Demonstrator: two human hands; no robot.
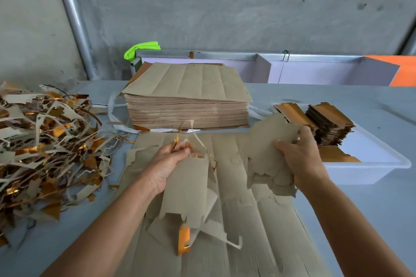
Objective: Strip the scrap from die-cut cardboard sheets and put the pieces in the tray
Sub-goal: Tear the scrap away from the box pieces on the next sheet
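My left hand (167, 165) grips a brown die-cut piece (185, 191) with thin scrap strips (195, 132) trailing from its top. A bundle of cut pieces (270, 153) is held in my right hand (299, 158), beside the white tray (364, 172). Inside the tray stand stacks of gold-faced pieces (328, 123). Below both hands a die-cut sheet (247, 231) lies flat on the table. A thick stack of uncut-looking sheets (188, 99) sits behind it.
A large heap of brown and gold scrap strips (45, 148) covers the table's left side. White strapping (112, 114) lies by the stack. Behind the table run a metal rail with white panels (292, 67), a green cloth (141, 49) and an orange surface (403, 72).
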